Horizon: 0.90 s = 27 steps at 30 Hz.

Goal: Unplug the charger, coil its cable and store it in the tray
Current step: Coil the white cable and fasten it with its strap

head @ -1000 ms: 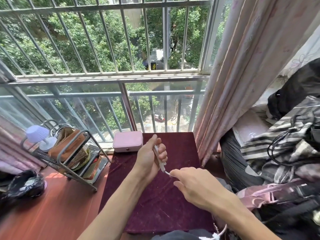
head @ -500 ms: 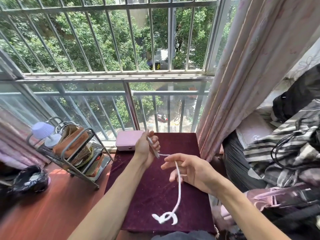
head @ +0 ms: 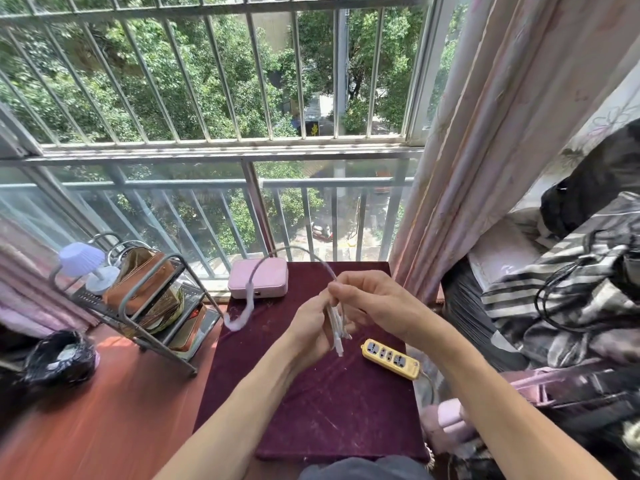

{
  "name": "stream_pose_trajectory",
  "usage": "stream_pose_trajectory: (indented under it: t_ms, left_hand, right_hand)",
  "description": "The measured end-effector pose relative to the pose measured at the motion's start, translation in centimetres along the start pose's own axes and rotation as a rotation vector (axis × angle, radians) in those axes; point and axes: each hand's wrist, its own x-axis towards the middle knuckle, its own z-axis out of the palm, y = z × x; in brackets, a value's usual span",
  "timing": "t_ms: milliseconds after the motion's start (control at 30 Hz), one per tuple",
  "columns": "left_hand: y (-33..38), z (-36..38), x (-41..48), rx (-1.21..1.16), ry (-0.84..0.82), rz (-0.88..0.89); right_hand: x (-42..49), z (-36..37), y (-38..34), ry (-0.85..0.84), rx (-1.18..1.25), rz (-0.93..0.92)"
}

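**Mia:** Where is the white cable (head: pixel 334 322)?

**Ben:** It is in the hands, up over the dark red table (head: pixel 332 410). Some loops of it are bunched together and hang down between the two hands.

**Mia:** What does the left hand (head: pixel 311 327) do?

**Ben:** It is curled around the bunch of loops. It holds them from the left side.

**Mia:** And the right hand (head: pixel 372 304)?

**Ben:** Its fingers pinch the cable at the top of the bunch. The two hands are touching, or almost.

**Mia:** Where does the rest of the cable go?

**Ben:** It goes up from the right hand in a big bow through the air. Then it comes down on the left, in front of the pink box (head: pixel 258 277). The loose end (head: pixel 239 318) looks blurry, so I cannot tell what is on it.

**Mia:** What else is on the table?

**Ben:** A yellow power strip (head: pixel 390 359) lies near the right edge, just below the hands. Nothing is plugged in it. The pink box sits at the far edge by the window bars (head: pixel 221 81).

**Mia:** And on the left?

**Ben:** A metal rack (head: pixel 152 306) stands on the red floor. A small purple lamp (head: pixel 83 263) is on top of it.
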Motion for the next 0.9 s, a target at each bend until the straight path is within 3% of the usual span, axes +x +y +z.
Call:
stream_pose_trajectory:
  t_ms: [100,200,400,500,700,900]
  left_hand:
    - [-0.4,1.2,-0.4,0.144,-0.077,0.023]
    - [-1.0,1.6,-0.7,0.217,-0.098,-0.011]
    - [-1.1,1.4,-1.4,-0.052,-0.290,-0.185]
    - [-0.6,1.6,-2.3,-0.098,-0.374,-0.187]
    - [1.4,2.1,-3.7,-0.047,-0.357,-0.112]
    - [2.2,1.8,-3.2,-0.187,-0.434,-0.193]
  right_hand:
    - [0.7,-0.1,0.1,-0.064,0.149,0.079]
    - [1.3,-0.4,0.5,-0.012,0.212,0.132]
    - [1.8,-2.1,1.1,0.236,0.169,0.156]
    - [1.5,-2.5,1.4,0.320,0.186,0.203]
    - [0.8,-2.1,2.6,0.338,0.300,0.298]
    - [0.5,-1.7,2.8,0.329,0.352,0.248]
